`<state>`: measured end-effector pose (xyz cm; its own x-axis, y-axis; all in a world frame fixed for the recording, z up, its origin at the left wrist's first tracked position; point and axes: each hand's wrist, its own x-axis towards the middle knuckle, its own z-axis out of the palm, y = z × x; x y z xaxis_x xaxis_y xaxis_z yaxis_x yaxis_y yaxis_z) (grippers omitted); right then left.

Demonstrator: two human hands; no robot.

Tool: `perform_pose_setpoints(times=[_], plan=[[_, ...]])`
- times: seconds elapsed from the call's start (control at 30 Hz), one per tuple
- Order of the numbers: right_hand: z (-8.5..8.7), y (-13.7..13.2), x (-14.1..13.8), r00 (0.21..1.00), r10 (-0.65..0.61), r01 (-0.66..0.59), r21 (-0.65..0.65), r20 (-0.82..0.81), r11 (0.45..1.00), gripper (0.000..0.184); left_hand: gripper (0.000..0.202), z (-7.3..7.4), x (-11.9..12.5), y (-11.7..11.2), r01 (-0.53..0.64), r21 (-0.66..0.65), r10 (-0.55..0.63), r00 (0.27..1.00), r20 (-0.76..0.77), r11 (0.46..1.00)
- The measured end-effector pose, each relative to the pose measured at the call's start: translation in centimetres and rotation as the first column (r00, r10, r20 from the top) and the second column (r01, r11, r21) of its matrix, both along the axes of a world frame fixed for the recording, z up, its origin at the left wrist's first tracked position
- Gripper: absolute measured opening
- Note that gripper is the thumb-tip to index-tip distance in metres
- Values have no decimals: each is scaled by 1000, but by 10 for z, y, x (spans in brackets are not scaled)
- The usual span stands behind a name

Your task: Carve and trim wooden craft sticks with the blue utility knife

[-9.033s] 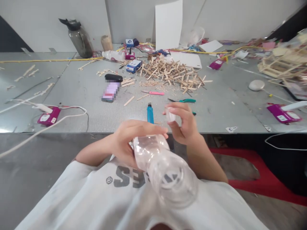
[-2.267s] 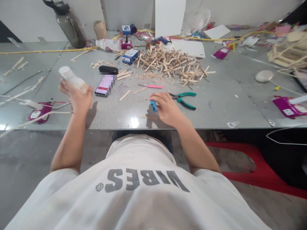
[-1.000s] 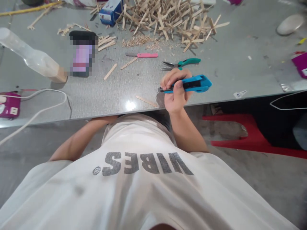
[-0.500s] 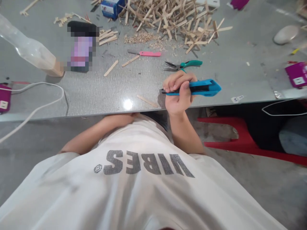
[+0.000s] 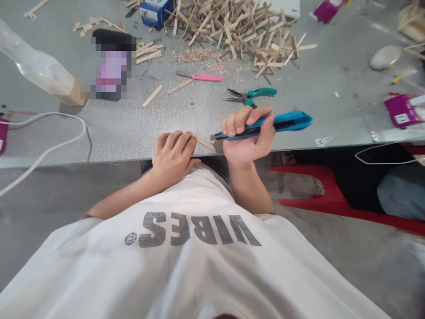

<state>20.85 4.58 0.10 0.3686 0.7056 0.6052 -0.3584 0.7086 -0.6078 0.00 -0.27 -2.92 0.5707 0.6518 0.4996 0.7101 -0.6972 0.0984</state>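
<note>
My right hand (image 5: 249,135) is closed around a blue utility knife (image 5: 294,120), its short blade pointing left just above the table's front edge. Below the blade lies a flat wooden craft stick (image 5: 206,144). My left hand (image 5: 175,154) rests palm down at the edge, fingers stretched out over the tabletop. Its fingertips cover the stick's left end; whether they press on it I cannot tell. Beyond my right hand lie green-handled needle-nose pliers (image 5: 260,93), jaws apart. A pink-handled knife (image 5: 206,77) lies farther left, beside another craft stick (image 5: 179,87).
A big heap of joined craft sticks (image 5: 232,26) covers the back, with wood shavings (image 5: 197,56) before it. At left stand a clear bottle (image 5: 46,71) and a blurred-out object (image 5: 111,71); a white cable (image 5: 79,126) crosses the edge. A red chair (image 5: 328,186) is at right.
My left hand has come up from below the table edge onto the tabletop by the stick. My right hand has tilted the utility knife, bringing its blade lower and left, closer to the stick.
</note>
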Motion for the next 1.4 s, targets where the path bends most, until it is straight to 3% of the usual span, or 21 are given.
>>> perform_pose_setpoints(times=[0.13, 0.33, 0.57, 0.87, 1.07, 1.2, 1.4], plan=[[1, -11, -14, 997, -77, 75, -74, -27, 994, 63, 43, -4, 4, -1, 15, 29, -15, 1000, 17, 999], [-2, -26, -26, 973, -231, 231, 12, -16, 973, 58, 46, -12, 3, 0, 5, 89, -8, 999, 41, 996], [-6, -20, -22, 981, -195, 193, -115, -1, 974, 72, 54, -14, 2, 1, -25, 57, 23, 999, 26, 998], [-11, -16, -25, 996, -90, 91, 37, -24, 995, 58, 58, -10, 2, 0, -23, -129, 31, 998, 62, 991], [-13, -14, -26, 991, -125, 126, 13, -41, 992, 63, 59, -8, 1, 0, -9, -139, 16, 999, 49, 990], [-12, -13, -25, 996, -88, 90, 79, -30, 993, 56, 59, -9, 1, 0, -13, -106, 18, 999, 51, 994], [-13, -18, -19, 997, -68, 70, -40, 46, 997, 63, 59, -8, 0, 1, -15, -117, 20, 999, 44, 993]])
